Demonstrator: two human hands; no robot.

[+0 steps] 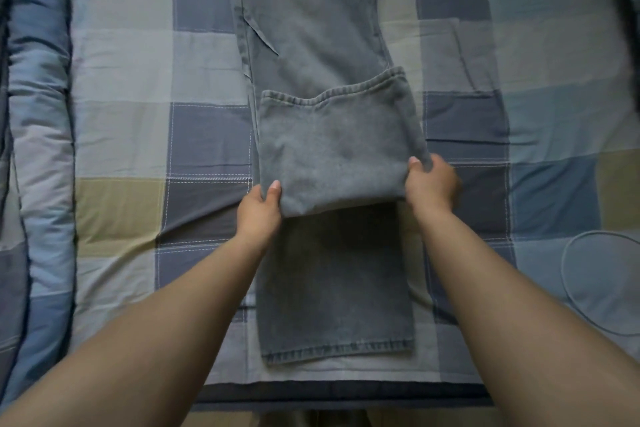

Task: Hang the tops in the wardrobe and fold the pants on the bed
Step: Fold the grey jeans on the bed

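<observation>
Grey jeans [311, 28] stretched lengthwise on the checked bedspread [121, 80], long axis running straight away from the body. One leg end doubled back over the middle, pinched at its fold by left hand [259, 208] and right hand [431, 184], equally near.

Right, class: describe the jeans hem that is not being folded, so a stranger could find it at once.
Start at the blue, grey and olive checked quilt and find the long faded grey denim jeans lying along its middle. Follow them to the near edge: the flat stitched hem there lies untouched, while the other hem, folded over, is held by both hands.
</observation>
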